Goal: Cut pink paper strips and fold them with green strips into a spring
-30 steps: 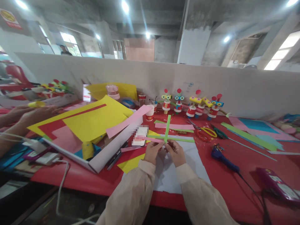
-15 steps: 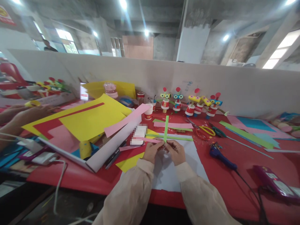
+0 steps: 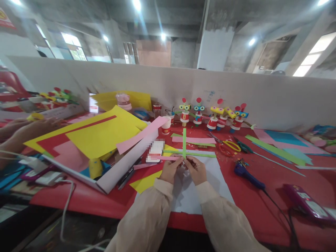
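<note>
My left hand point(image 3: 170, 170) and my right hand point(image 3: 196, 170) meet above a white sheet point(image 3: 190, 199), fingertips pinched together. Between them are the ends of two paper strips. A green paper strip point(image 3: 184, 141) points away from me, while a pink paper strip point(image 3: 166, 158) runs out to the left, roughly at a right angle to it. My fingers hide where the strips join. Just beyond lie another green strip point(image 3: 207, 154) and a wider pink strip point(image 3: 194, 140). A phone point(image 3: 155, 151), partly blurred out, lies left of my hands.
Paper-cup figures point(image 3: 198, 112) line the partition. Scissors point(image 3: 231, 145), pliers point(image 3: 243, 145), a blue glue gun point(image 3: 248, 176) and a purple device point(image 3: 306, 203) are to the right. A box lid point(image 3: 115, 178) with coloured sheets is left; another person's hand point(image 3: 28, 134) reaches in behind it.
The pink strip's free end has swung slightly lower, and the upright green strip has shifted a little left. Both hands keep their pinch in nearly the same place.
</note>
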Tool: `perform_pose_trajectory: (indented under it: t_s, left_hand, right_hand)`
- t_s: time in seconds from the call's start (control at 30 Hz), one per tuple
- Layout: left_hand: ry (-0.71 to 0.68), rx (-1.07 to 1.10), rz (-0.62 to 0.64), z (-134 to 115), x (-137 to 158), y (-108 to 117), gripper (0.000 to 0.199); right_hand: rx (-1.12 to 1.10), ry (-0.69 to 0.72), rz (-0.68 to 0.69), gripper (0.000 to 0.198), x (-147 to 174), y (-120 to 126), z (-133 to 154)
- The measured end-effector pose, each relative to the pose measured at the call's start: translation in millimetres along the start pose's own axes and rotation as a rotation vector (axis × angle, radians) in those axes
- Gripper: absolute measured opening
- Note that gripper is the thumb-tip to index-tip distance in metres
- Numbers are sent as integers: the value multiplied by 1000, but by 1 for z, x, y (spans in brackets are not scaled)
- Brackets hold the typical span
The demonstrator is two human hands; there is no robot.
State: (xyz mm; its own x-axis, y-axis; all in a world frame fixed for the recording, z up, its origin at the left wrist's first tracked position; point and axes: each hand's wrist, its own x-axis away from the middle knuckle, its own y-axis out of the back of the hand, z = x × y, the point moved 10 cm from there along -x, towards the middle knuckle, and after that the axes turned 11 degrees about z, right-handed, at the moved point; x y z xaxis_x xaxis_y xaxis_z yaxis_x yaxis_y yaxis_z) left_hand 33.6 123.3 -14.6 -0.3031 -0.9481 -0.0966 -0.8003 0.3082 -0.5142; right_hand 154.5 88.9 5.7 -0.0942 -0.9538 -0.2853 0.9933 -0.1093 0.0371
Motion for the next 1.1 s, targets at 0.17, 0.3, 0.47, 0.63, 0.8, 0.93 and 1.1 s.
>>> perform_pose_trajectory:
  t_s: [0.17, 0.3, 0.47, 0.63, 0.8, 0.93, 1.1]
  left_hand:
    - [15, 37, 43, 0, 2, -6, 22]
    - [26, 59, 54, 0, 3, -8, 21]
    - [25, 96, 94, -2, 3, -14, 21]
    - [38, 64, 96, 0, 3, -13, 22]
    - [42, 49, 36, 2, 2, -6, 22]
    - [56, 53, 36, 4, 1, -4, 23]
    - [81, 64, 144, 10, -3, -10, 22]
  right_hand:
    - [-18, -10, 41, 18, -2, 2, -6]
    - [-92, -23, 48, 16, -3, 0, -10]
    - [-172, -11, 32, 17, -2, -3, -7]
    - [-162, -68, 84, 15, -4, -3, -12]
    - [-121, -62, 14, 18, -2, -1, -11]
    - [-104, -45, 40, 17, -2, -7, -7]
    - [-188, -70, 14, 16, -4, -1, -8]
